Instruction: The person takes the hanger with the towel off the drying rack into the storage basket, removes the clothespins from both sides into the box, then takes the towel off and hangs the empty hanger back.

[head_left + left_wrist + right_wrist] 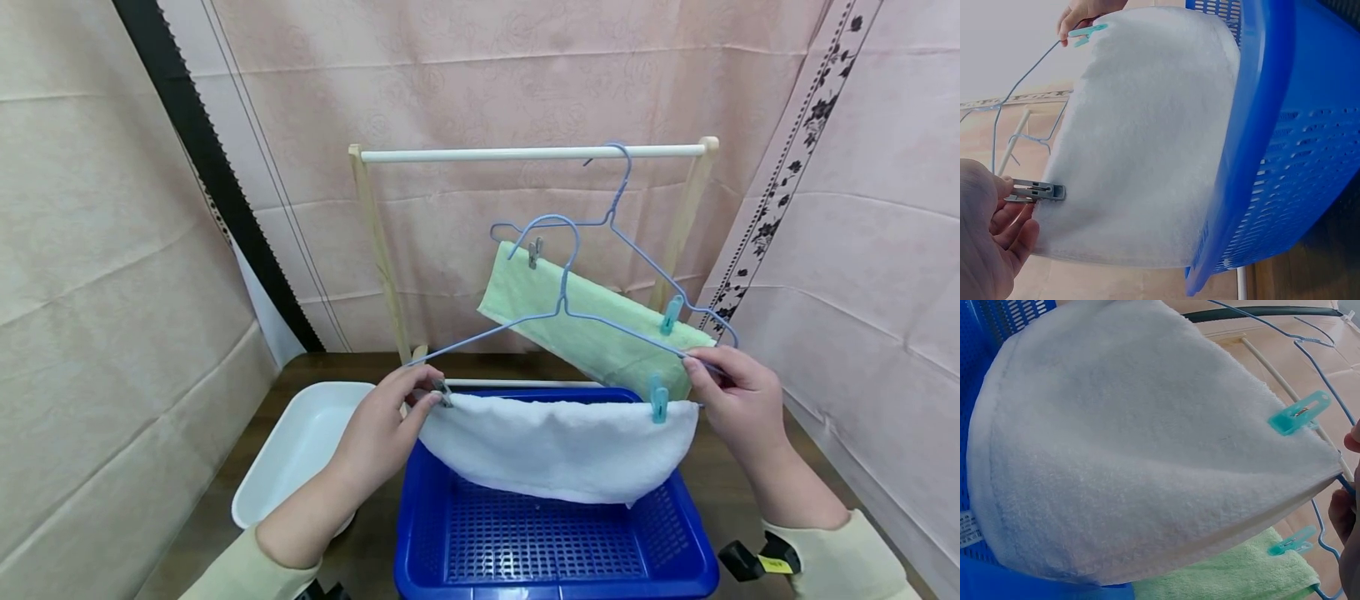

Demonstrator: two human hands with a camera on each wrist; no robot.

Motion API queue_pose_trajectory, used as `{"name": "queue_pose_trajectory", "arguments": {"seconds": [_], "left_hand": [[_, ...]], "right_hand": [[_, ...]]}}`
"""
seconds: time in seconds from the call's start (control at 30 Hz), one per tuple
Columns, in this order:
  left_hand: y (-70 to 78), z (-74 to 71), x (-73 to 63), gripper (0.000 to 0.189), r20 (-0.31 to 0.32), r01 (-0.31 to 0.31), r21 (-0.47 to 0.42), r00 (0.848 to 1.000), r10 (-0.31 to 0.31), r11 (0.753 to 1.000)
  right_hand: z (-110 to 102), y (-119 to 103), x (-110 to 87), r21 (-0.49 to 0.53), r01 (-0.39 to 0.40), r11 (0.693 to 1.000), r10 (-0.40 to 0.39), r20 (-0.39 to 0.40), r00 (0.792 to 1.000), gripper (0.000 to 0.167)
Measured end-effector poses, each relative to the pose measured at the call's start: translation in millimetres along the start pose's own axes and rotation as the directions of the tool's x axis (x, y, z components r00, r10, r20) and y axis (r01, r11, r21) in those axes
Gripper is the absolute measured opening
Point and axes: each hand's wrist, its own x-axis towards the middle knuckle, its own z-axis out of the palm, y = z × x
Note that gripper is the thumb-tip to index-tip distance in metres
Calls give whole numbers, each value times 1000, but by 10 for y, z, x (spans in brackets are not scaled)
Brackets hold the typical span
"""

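Note:
A white towel [558,454] hangs folded over the lower bar of a blue wire hanger [564,287], above a blue basket. My left hand [386,421] pinches a grey clothespin [1038,190] whose jaws sit on the towel's left upper edge. At the other end, my right hand [738,400] grips the hanger's right corner between thumb and fingers. A teal clothespin [1297,414] is clipped on the towel near that hand. Behind, a green towel [592,321] hangs slanted from a second blue hanger [651,260], with a grey clip [535,252] and a teal clip [671,315] on it.
The second hanger hooks onto the white rail [480,155] of a wooden-legged rack at the back. Below the white towel stands the perforated blue basket [555,542]. A white tray [300,442] lies left of it on the brown table [375,517]. Cloth curtains surround the table.

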Motion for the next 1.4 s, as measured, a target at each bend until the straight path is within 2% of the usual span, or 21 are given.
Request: {"name": "queue_pose_trajectory", "arguments": {"seconds": [0.33, 0.73, 0.97, 1.13, 1.4], "left_hand": [[-11, -10, -8, 18, -12, -4, -32, 1000, 3, 999], [-73, 8, -25, 16, -87, -43, -170, 996, 28, 985], [-147, 19, -58, 17, -90, -4, -279, 996, -22, 960], [-193, 21, -53, 16, -75, 33, -335, 995, -61, 942], [-248, 23, -33, 15, -67, 67, -492, 991, -115, 868]], "right_hand": [[40, -8, 32, 18, 95, 995, -93, -68, 993, 6], [11, -4, 33, 59, 108, 992, -103, -89, 991, 6], [9, -70, 41, 97, 91, 991, -83, -83, 993, 7], [-2, -26, 30, 114, 104, 988, -96, -74, 993, 8], [-8, -16, 32, 124, 122, 985, -111, -87, 990, 9]]}}
